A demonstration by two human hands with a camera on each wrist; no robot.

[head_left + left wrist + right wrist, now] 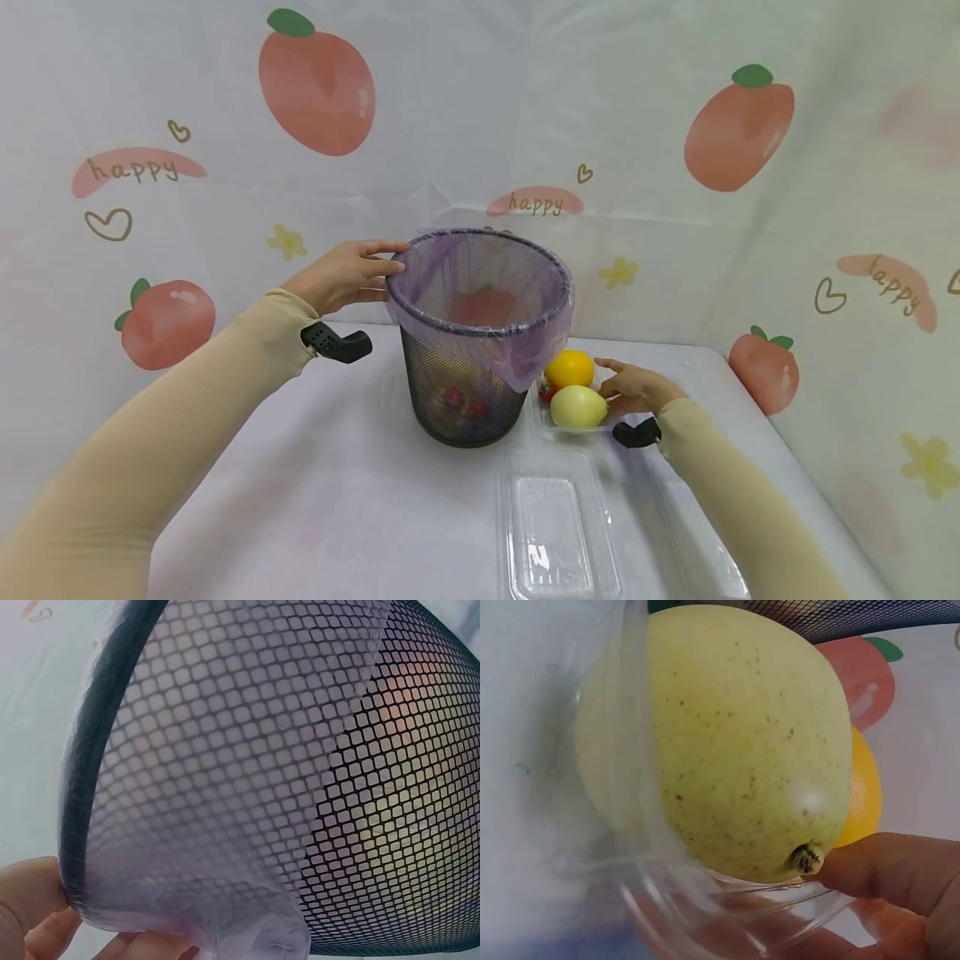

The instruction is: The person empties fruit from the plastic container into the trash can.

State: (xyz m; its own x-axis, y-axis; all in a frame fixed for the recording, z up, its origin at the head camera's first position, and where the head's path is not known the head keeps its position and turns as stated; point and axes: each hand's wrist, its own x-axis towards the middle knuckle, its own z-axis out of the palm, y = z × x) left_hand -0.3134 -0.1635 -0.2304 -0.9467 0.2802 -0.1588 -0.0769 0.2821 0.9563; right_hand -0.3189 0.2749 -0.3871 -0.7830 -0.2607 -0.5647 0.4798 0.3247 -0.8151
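Observation:
A black mesh bin [450, 367] lined with a thin purple bag [517, 362] stands mid-table. My left hand [352, 273] grips its rim at the left; the left wrist view has the thumb and fingers on either side of the bagged rim [84, 772]. Right of the bin is a clear plastic container [573, 430] holding a pale yellow pear [577, 407], an orange [570, 369] and a small red fruit [547, 392]. My right hand [637, 390] holds the container's right edge, thumb beside the pear [742, 742], other fingers showing through the clear wall.
Small red items [453, 397] show through the bin's lower mesh. Another clear plastic tray [555, 533] lies in front, with more clear plastic [705, 542] under the right forearm. A printed cloth wall [442, 108] rises behind the table.

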